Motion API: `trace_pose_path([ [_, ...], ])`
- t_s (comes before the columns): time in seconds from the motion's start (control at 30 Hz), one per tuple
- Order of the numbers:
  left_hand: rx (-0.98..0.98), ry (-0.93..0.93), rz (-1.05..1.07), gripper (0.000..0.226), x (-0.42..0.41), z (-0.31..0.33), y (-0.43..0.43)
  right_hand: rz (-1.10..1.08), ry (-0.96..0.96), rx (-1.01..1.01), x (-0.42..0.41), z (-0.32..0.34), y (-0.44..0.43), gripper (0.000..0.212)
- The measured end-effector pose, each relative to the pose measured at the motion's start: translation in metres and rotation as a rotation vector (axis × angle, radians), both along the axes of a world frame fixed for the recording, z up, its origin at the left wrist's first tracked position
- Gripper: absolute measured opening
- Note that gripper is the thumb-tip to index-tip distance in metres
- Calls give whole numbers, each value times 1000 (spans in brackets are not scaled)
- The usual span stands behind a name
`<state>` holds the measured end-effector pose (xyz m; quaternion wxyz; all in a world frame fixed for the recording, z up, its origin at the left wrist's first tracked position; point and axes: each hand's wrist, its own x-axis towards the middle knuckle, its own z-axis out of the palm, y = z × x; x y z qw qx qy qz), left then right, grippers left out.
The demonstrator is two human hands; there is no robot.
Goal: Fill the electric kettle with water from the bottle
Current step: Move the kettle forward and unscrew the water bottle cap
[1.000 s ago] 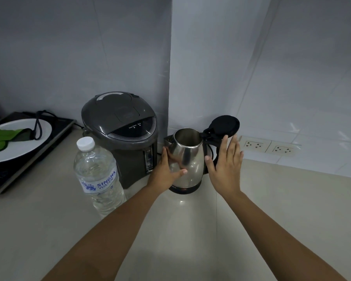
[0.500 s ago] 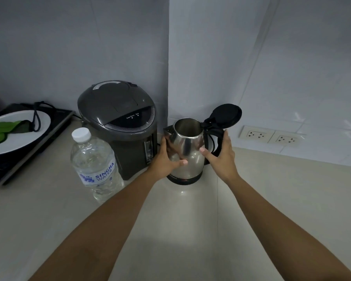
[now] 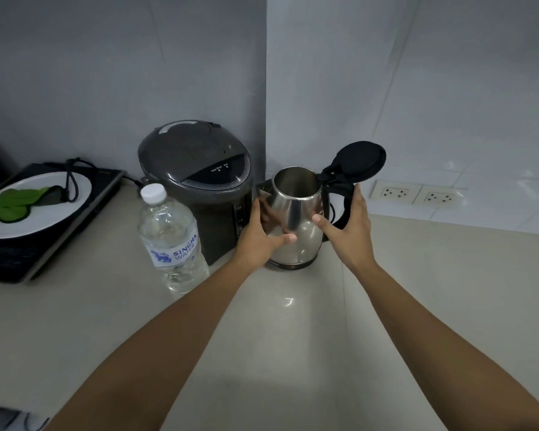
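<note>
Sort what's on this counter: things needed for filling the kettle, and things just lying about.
Needed: electric kettle, its open lid, water bottle, left hand, right hand.

Lying about: grey hot-water dispenser, white plate with green leaves, induction cooktop, wall sockets.

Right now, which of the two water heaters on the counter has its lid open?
The steel kettle between both hands; its black lid stands flipped up. The grey dispenser pot beside it is shut.

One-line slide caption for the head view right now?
Both hands, left and right, grip the open-lidded steel kettle beside the capped water bottle.
</note>
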<state>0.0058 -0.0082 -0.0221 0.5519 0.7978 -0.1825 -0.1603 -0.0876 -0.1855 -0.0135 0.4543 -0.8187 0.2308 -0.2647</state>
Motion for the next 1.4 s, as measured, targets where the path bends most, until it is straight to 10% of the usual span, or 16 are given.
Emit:
trace_pose_path([
  [1.4, 157, -43, -98, 123, -136, -44, 87, -22, 196, -45, -145, -38, 90, 112],
])
